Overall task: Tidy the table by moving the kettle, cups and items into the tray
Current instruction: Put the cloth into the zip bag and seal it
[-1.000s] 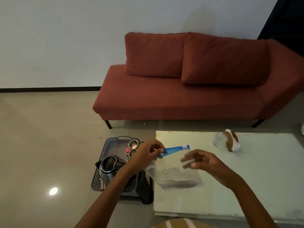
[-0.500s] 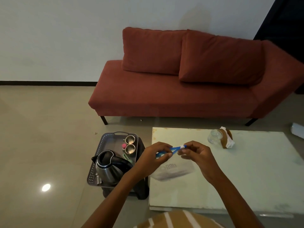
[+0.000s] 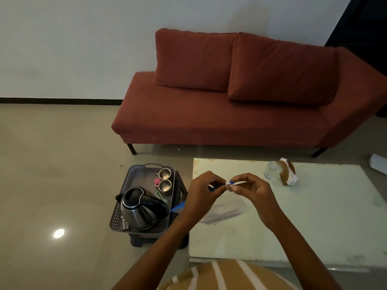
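Evidently sealing: left hand (image 3: 204, 190) and right hand (image 3: 251, 189) both pinching blue closure of zip bag (image 3: 227, 183) above table (image 3: 314, 206), likely readying for tray (image 3: 134, 174).

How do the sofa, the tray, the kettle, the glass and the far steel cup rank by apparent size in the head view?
1. sofa
2. tray
3. kettle
4. glass and far steel cup: they look about alike, so I do not rank them.
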